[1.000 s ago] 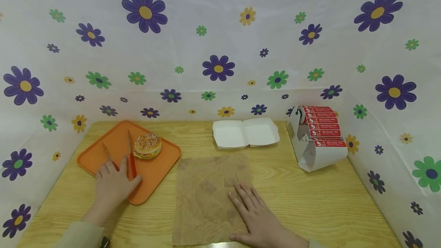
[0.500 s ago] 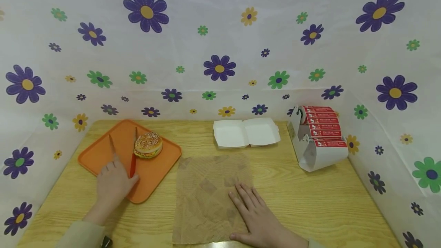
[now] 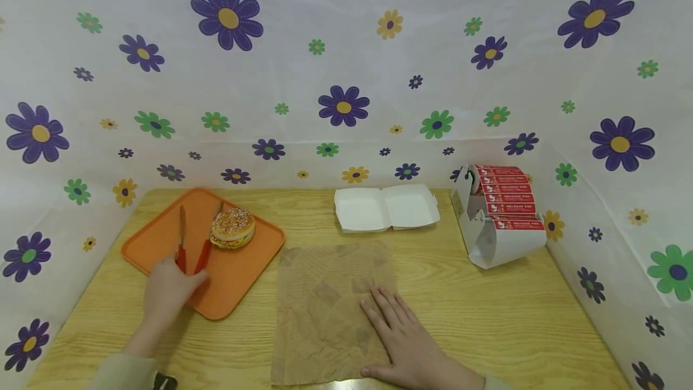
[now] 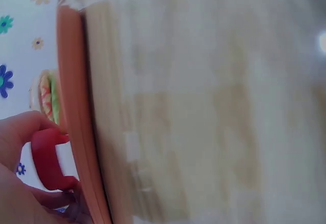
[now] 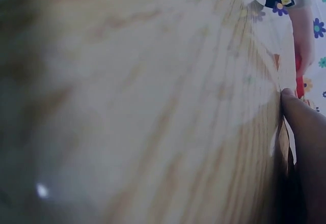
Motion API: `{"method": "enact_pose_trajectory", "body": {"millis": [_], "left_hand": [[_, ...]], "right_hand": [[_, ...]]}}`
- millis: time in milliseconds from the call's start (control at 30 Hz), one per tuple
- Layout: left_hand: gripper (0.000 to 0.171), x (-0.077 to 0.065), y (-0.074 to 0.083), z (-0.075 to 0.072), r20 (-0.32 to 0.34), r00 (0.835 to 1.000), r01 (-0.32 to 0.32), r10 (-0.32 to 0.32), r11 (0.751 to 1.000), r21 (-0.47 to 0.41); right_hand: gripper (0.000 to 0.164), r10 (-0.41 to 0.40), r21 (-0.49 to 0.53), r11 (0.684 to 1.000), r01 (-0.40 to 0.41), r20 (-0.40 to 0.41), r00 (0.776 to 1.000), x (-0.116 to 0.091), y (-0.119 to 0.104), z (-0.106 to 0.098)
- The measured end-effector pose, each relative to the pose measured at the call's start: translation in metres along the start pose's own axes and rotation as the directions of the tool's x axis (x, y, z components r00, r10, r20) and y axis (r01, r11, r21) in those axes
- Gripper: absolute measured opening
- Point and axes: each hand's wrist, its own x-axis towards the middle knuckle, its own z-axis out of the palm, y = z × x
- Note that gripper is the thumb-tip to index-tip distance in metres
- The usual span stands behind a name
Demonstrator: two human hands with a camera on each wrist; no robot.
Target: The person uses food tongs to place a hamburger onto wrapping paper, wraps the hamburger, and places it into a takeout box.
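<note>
A pair of tongs with red handles (image 3: 203,254) and metal arms lies over the orange tray (image 3: 233,284), its arms spread. My left hand (image 3: 168,287) holds the tongs at the handle end, thumb on one side and fingers on the other. In the left wrist view the curved red end (image 4: 46,158) sits between thumb and fingers above the tray's rim. A sesame-bun burger (image 3: 233,227) rests on the tray just right of the tongs. My right hand (image 3: 406,342) lies flat with fingers straight on the right part of a brown paper sheet (image 3: 319,324).
Behind the paper stands an open white box (image 3: 360,209) with its lid folded back. A label dispenser (image 3: 503,239) with a roll of red labels is at the back right. Flower-patterned white sheeting (image 3: 346,47) surrounds the wooden table (image 3: 487,330).
My left hand has gone from lying over the tongs with spread fingers to gripping them. The tongs' arms have turned and come closer together. My right hand has stayed still.
</note>
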Motion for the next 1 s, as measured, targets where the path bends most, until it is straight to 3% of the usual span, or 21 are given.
{"method": "enact_pose_trajectory", "body": {"millis": [133,267,467,633,1000], "left_hand": [[0.048,0.002,-0.006,-0.005,-0.016,1.000,0.025,-0.027,0.995,-0.094],[0.058,0.004,-0.010,-0.012,0.008,0.997,0.082,-0.082,0.985,-0.151],[0.076,0.005,-0.014,-0.018,0.063,0.979,0.203,-0.193,0.948,-0.247],[0.071,0.005,-0.020,-0.018,0.029,0.973,0.227,-0.229,0.930,-0.289],[0.078,0.002,-0.032,-0.025,0.039,0.947,0.315,-0.320,0.892,-0.324]], "right_hand": [[0.107,-0.009,-0.007,1.000,0.009,-0.018,1.000,-0.001,0.000,0.001],[0.107,-0.005,-0.008,1.000,0.005,-0.023,1.000,-0.001,0.001,0.001],[0.107,-0.008,-0.024,1.000,0.007,-0.018,1.000,0.000,0.000,0.000],[0.107,-0.011,-0.027,1.000,0.011,-0.025,1.000,0.000,0.001,0.001],[0.105,-0.018,-0.017,1.000,0.017,-0.024,1.000,0.000,0.002,0.000]]}}
